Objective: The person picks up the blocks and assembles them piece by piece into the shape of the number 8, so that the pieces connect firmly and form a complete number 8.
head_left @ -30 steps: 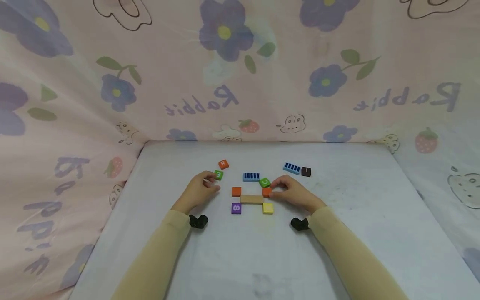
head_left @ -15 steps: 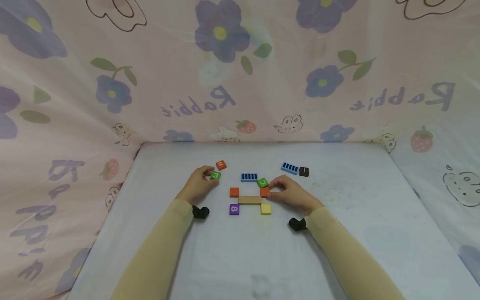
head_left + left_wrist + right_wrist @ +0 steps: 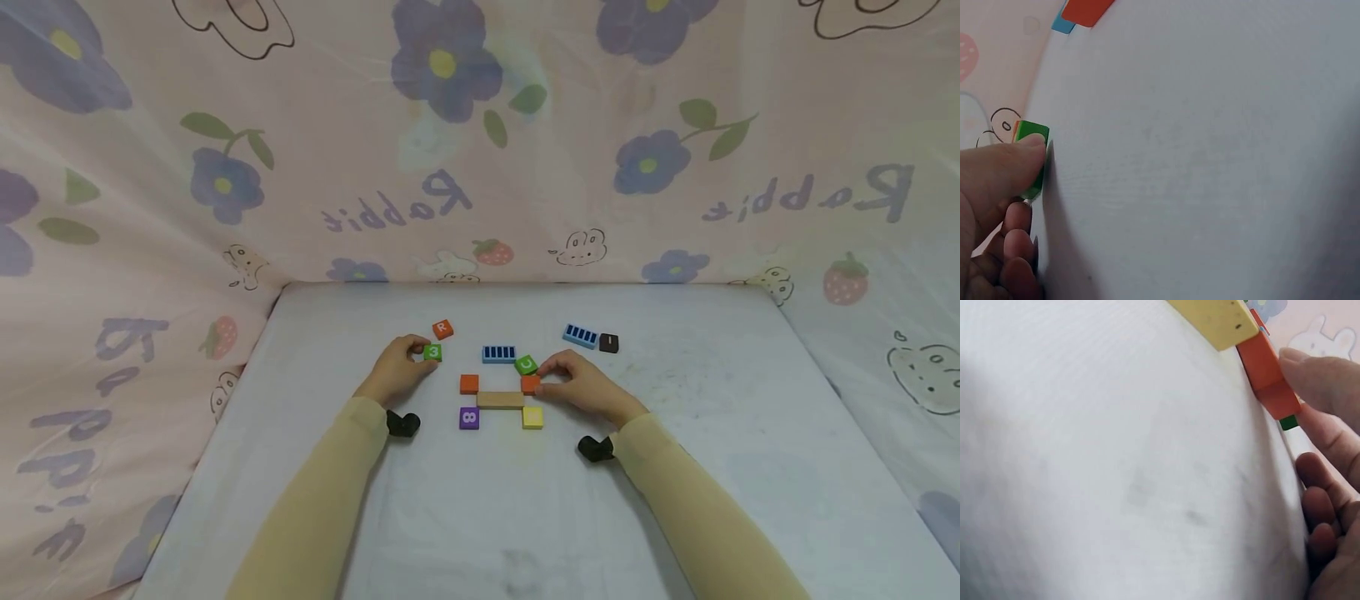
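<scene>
In the head view, my left hand [image 3: 395, 369] pinches a small green block [image 3: 432, 352] marked 3 between thumb and fingers. The left wrist view shows the thumb lying across that green block [image 3: 1034, 134]. My right hand [image 3: 588, 383] holds the right end of an orange block [image 3: 530, 384], thumb in front and index finger behind. This orange block [image 3: 1269, 375] stands beside the yellow end of another block in the right wrist view. A tan wooden bar [image 3: 500, 401] lies between four corner blocks, including a second orange block [image 3: 469, 384]. Another green block [image 3: 526, 365] touches the held orange one.
Purple [image 3: 468, 418] and yellow [image 3: 532, 417] blocks lie at the bar's near corners. Behind are a blue striped block [image 3: 498, 355] and an orange R block [image 3: 443, 328]. Farther right lie another blue striped block [image 3: 581, 336] and a dark block [image 3: 609, 342]. Patterned cloth surrounds the white table.
My left hand has moved forward and taken hold of the green 3 block, which now sits straighter. The right hand stays at the orange block.
</scene>
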The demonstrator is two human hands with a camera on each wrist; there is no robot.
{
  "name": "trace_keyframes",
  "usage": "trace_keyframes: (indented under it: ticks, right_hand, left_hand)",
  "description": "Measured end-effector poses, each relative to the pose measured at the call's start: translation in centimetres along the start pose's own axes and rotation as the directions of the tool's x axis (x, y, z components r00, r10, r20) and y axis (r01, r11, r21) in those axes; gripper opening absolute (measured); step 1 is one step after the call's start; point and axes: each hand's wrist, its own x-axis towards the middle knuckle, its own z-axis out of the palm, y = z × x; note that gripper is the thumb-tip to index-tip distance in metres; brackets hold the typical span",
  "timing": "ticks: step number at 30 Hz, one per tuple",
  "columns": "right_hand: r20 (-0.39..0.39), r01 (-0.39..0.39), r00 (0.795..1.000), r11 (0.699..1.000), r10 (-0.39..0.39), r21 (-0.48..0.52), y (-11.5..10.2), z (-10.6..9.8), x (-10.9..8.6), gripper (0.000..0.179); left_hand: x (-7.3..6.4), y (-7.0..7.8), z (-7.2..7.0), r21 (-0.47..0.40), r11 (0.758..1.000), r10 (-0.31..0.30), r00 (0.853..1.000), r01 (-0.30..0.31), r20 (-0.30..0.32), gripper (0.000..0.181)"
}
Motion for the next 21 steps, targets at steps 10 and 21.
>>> trace_keyframes:
  ticks: [10,21]
  right_hand:
    - [-0.005,-0.008,1.000,1.000,0.008,0.003,0.3,-0.1,0.1,0.042]
    - [-0.005,0.024,1.000,1.000,-0.024,0.004,0.7,-0.2,0.3,0.044]
  left_hand:
    - [-0.5,0.7,-0.3,-0.069,0.998,0.006,1.000,-0.004,0.027,0.043]
    - [0.2,4.1,1.9,-0.051,0.996,0.084,0.993,-0.079,0.088,0.046]
